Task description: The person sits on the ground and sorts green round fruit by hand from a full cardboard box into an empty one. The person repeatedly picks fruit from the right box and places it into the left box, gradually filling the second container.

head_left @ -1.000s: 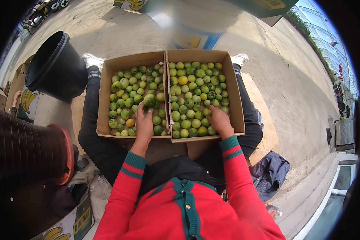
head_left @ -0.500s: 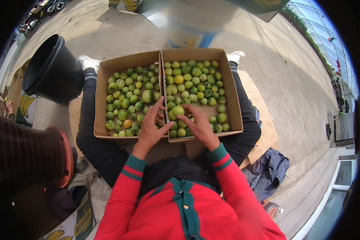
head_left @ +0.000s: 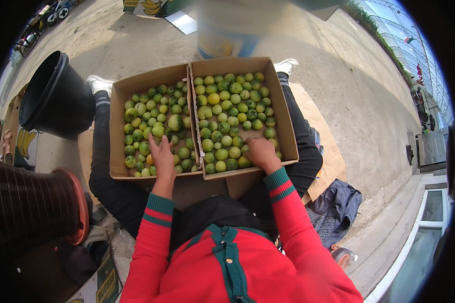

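Two shallow cardboard boxes stand side by side between my legs, a left box [head_left: 117, 101] and a right box [head_left: 287, 116]. Both hold many small round tomatoes, mostly green, a few yellow or orange. Over the left box, my left hand [head_left: 162, 154] has its fingers apart, their tips beside a pale green tomato [head_left: 158, 132]. My right hand [head_left: 263, 153] reaches down into the near right part of the right box, fingers curled among the tomatoes. Its fingertips are hidden, so what they grip cannot be made out. Green tomatoes [head_left: 235, 152] lie just left of it.
A black bucket [head_left: 58, 96] stands at the far left, with a dark ribbed container with an orange rim [head_left: 76, 207] nearer me. A blurred pale bucket [head_left: 227, 35] is beyond the boxes. Crumpled dark clothing [head_left: 338, 202] lies at right. Another person's hand [head_left: 7, 141] shows at the left edge.
My hands were close together at the boxes' shared wall, the right with a green tomato. Now they are apart, left over the left box, right lower in the right box. The view has shifted slightly.
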The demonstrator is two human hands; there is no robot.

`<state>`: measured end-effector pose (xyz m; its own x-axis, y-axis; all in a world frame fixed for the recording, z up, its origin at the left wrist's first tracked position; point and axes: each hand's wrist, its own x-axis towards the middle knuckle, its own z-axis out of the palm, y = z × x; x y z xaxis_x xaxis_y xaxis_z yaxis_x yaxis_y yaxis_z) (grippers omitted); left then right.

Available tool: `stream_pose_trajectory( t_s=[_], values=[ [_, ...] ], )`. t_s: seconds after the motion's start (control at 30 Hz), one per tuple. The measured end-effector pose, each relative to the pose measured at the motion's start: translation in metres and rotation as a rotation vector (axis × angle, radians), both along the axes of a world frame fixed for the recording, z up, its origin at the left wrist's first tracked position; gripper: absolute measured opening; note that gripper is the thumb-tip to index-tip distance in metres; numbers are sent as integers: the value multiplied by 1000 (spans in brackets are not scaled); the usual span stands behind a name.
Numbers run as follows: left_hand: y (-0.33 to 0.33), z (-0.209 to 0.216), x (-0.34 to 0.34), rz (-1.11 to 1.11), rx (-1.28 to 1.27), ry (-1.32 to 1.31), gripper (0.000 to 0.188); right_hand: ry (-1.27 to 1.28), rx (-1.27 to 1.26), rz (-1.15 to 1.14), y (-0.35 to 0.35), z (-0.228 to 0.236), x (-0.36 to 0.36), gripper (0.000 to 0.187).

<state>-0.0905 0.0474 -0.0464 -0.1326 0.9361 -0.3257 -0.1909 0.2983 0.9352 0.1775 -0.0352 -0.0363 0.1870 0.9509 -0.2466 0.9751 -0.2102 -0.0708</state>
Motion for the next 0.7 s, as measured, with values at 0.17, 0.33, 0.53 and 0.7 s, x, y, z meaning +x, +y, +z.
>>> stream_pose_trajectory(
  t_s=[0.17, 0.33, 0.53, 0.7],
  values=[
    [-9, 0, -4, -136, 227, 419, 66, -18, -15, -16, 3, -2, -4, 33],
    [-24, 25, 9, -222, 630, 589, 66, -104, 319, -159, -4, 12, -12, 30],
    [-30, 48, 12, -525, 762, 540, 72, 567, 507, -175, 8, 45, -65, 39],
    [-28, 35, 9, -673, 797, 514, 62, 915, 507, 66, 11, 46, -114, 29]
  ],
)
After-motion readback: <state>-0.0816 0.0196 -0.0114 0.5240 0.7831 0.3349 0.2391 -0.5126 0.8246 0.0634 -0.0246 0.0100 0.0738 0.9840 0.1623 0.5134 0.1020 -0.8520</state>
